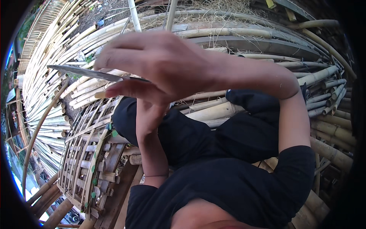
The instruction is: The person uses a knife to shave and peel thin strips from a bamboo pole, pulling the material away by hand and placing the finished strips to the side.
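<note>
My right hand point(156, 61) reaches across from the right, blurred by motion, fingers bent over a knife point(85, 72). The long grey blade points left between the fingers and a thumb below; its handle end is hidden in the hand. A small pale yellow tip point(100, 95) shows at the thumb's end; I cannot tell what it is. Just beneath, my left hand point(149, 110) rises from the lower edge, its fingers hidden behind my right hand. Two pale upright strips, a left one point(134, 15) and a right one point(171, 15), run down behind my right hand.
Cut bamboo poles point(49, 91) lie packed along the left, with more poles point(244, 33) ahead. A woven bamboo lattice point(85, 160) stands at lower left. Pole ends point(333, 95) are stacked at right. My legs in dark trousers point(248, 126) are folded below my hands.
</note>
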The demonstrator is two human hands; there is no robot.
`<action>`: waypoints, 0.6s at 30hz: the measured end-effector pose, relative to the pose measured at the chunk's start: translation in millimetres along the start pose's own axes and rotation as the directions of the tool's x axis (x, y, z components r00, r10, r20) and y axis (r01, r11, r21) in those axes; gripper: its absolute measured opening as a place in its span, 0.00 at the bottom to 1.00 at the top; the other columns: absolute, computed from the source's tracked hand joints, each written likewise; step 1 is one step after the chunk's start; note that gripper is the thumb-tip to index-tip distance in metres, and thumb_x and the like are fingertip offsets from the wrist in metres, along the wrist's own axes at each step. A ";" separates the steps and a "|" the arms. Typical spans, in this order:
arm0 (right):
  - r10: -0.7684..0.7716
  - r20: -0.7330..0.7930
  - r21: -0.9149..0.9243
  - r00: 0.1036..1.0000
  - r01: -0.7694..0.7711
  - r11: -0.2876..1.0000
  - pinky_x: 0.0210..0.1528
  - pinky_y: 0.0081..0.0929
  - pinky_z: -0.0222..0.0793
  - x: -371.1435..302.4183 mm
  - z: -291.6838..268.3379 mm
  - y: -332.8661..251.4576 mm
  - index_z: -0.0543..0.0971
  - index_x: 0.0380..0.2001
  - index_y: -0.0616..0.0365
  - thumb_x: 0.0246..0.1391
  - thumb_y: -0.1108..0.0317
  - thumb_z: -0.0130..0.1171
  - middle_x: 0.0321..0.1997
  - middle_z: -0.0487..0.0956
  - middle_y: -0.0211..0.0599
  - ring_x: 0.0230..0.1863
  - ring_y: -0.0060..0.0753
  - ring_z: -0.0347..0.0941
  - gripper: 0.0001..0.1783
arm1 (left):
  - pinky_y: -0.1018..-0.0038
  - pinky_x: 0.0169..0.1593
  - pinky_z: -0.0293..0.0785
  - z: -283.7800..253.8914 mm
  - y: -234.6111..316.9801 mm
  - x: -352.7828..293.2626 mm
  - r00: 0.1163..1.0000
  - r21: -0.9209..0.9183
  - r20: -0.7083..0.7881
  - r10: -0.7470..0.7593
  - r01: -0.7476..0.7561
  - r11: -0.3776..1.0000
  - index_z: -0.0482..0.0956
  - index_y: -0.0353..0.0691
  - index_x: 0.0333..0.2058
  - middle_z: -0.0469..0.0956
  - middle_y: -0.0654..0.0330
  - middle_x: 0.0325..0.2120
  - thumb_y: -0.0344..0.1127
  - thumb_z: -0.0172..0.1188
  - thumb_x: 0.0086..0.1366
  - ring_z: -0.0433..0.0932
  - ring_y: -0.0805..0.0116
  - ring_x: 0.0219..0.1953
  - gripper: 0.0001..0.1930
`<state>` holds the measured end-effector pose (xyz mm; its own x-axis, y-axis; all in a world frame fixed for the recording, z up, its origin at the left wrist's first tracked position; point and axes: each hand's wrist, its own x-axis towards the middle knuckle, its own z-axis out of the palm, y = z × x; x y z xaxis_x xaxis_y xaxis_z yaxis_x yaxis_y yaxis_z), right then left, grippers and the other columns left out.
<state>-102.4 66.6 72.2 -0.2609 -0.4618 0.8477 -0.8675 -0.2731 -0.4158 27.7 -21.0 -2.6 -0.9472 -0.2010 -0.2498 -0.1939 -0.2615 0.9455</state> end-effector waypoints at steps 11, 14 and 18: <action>0.438 0.432 -0.902 -0.788 -0.379 0.207 0.39 0.35 0.76 -328.1 16.6 120.5 0.81 0.37 0.62 0.48 0.70 0.47 0.36 0.82 0.45 0.36 0.38 0.80 0.17 | 0.90 0.13 0.44 -16.4 15.9 -7.5 1.000 -0.086 -0.012 0.013 -0.014 0.996 0.66 0.33 0.47 0.72 0.57 0.22 0.31 0.53 0.65 0.50 0.89 0.09 0.14; 0.712 0.465 -0.874 -0.526 -0.402 0.274 0.42 0.41 0.74 -413.2 30.8 97.1 0.80 0.38 0.62 0.48 0.66 0.53 0.41 0.80 0.47 0.40 0.42 0.78 0.16 | 0.90 0.13 0.44 -20.8 14.9 -13.3 0.999 -0.084 -0.032 0.022 -0.025 0.996 0.66 0.32 0.47 0.72 0.57 0.22 0.32 0.54 0.65 0.50 0.89 0.09 0.15; 0.984 0.176 -0.901 0.027 -0.398 0.172 0.47 0.45 0.72 -462.9 57.1 73.5 0.80 0.36 0.63 0.48 0.63 0.53 0.45 0.78 0.52 0.45 0.47 0.76 0.16 | 0.89 0.14 0.46 -19.4 18.7 -13.5 0.998 -0.128 -0.065 -0.009 0.001 0.992 0.67 0.31 0.44 0.74 0.56 0.20 0.31 0.57 0.63 0.53 0.89 0.10 0.14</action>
<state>-21.2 212.2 -369.6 -0.7863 -0.4295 -0.4442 -0.4271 0.8973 -0.1117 41.9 -41.5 14.4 -0.9268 -0.2593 -0.2715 -0.1606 -0.3799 0.9110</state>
